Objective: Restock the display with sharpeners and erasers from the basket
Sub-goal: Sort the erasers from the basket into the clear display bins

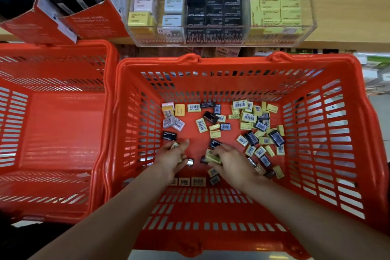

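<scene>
Small yellow, black and pale erasers (249, 117) lie scattered over the floor of the red basket (341, 124), thickest toward 2 o'clock. At the floor's 6 o'clock, the right hand (232, 163) curls around a few yellow pieces (212, 157). Just at its 9 o'clock the left hand (173, 157) pinches a small yellow piece (174, 145), fingers bent. At 12 o'clock above the basket, the clear display (304, 34) on the wooden shelf (348, 17) holds stacked pastel, black and yellow packs. An empty-looking second red basket (52, 133) sits at 9 o'clock, touching the first.
</scene>
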